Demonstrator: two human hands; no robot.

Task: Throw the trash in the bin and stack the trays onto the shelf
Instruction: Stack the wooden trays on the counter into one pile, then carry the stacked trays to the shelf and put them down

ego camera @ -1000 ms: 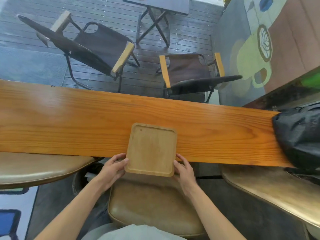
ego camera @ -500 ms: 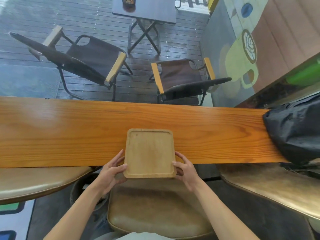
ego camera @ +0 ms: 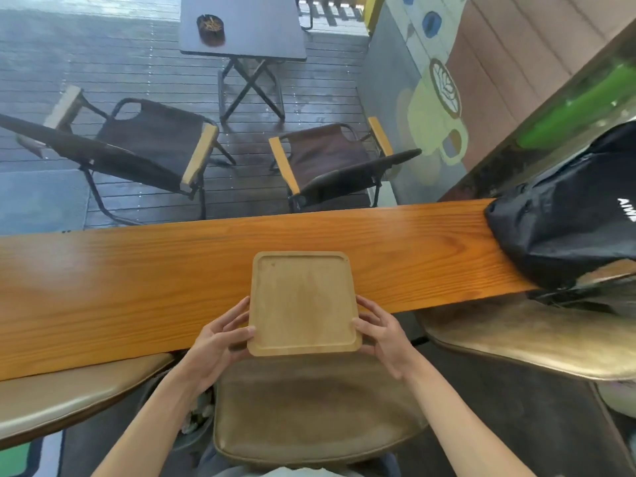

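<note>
Tray [ego camera: 303, 302] (square, wooden, nothing in it) at the counter's [ego camera: 120, 287] near edge, overhanging a stool [ego camera: 309, 414], left hand [ego camera: 215, 344] and right hand [ego camera: 382, 333] clasping its sides, thumbs on the rim, black bag [ego camera: 564, 215] far right

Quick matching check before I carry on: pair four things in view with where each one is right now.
Things:
1. tray
2. black bag
3. ashtray
4. stool

Places:
A. on the small folding table outside
B. below the counter, between the forearms
C. held at both sides by the left hand and right hand
D. on the right end of the counter

Pairs: 1-C, 2-D, 3-A, 4-B
</note>
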